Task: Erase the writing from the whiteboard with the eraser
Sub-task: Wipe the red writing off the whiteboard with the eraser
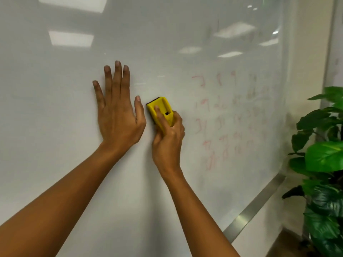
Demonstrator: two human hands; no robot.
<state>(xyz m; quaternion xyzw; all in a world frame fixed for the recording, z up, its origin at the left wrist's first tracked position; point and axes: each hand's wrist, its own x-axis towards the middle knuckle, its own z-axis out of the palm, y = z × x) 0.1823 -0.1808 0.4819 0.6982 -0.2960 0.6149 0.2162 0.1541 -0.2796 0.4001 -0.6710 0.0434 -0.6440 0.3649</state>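
Yellow eraser (pixel 161 111) sits against the whiteboard (pixel 55 127), dark felt side to the surface, tilted with its upper end leaning left. Right hand (pixel 168 138) grips the eraser from below: thumb laid along its yellow back, remaining fingers curled round its right edge. Left hand (pixel 118 108) lies just left of the eraser, flat on the board, fingers straight and spread upward, thumb nearly touching the eraser's left edge, holding nothing. Right of the eraser: faint red writing (pixel 232 117), rows of smudged numerals, partly blurred and hard to read. Board left of the eraser is bare white. Metal frame strip (pixel 254 206) runs along the board's bottom edge, lower right of the eraser. Leafy green plant (pixel 323 164) stands far right of the eraser, beyond the board's edge.
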